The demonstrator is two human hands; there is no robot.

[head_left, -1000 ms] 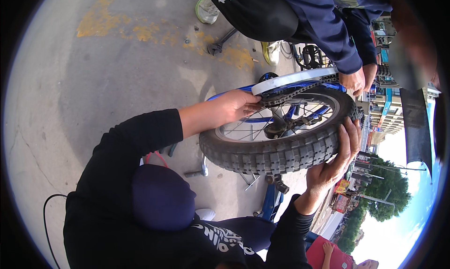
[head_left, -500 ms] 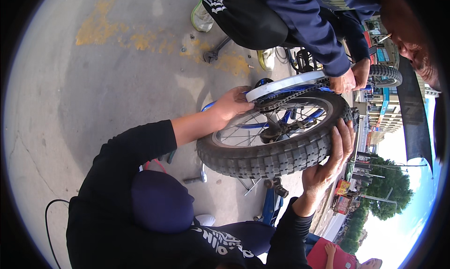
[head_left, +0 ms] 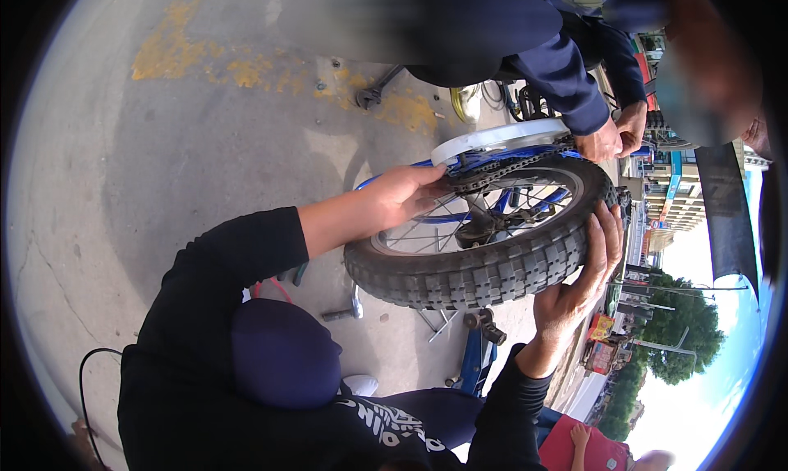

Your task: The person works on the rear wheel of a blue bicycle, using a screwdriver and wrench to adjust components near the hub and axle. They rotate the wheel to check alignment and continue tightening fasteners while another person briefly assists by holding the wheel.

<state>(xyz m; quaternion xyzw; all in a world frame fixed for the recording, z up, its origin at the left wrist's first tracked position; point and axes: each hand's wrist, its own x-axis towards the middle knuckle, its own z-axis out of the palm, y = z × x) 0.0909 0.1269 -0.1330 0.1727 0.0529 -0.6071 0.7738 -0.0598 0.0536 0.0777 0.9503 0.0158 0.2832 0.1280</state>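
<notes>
My left hand (head_left: pixel 402 192) is at the left end of a white chain guard (head_left: pixel 495 140), its fingertips at the guard and the black chain (head_left: pixel 519 166); some fingers are hidden among the spokes. My right hand (head_left: pixel 583 270) grips the right side of the knobby black tyre (head_left: pixel 468 276) on a bicycle wheel with a blue frame (head_left: pixel 427 220) behind it. A crouching co-worker's hands (head_left: pixel 611 139) are at the other end of the guard and chain.
An adjustable wrench (head_left: pixel 373 89) lies on the concrete (head_left: pixel 148 143) beyond the wheel. A hammer-like tool (head_left: pixel 349 311) and a blue floor jack (head_left: pixel 480 352) are below it. A person in red (head_left: pixel 579 442) is at the lower right; another bicycle (head_left: pixel 529 102) stands behind the co-worker.
Over the last second the wheel and my left hand moved slightly left in view. My left fingers have shifted on the guard's end. My right hand stays on the tyre.
</notes>
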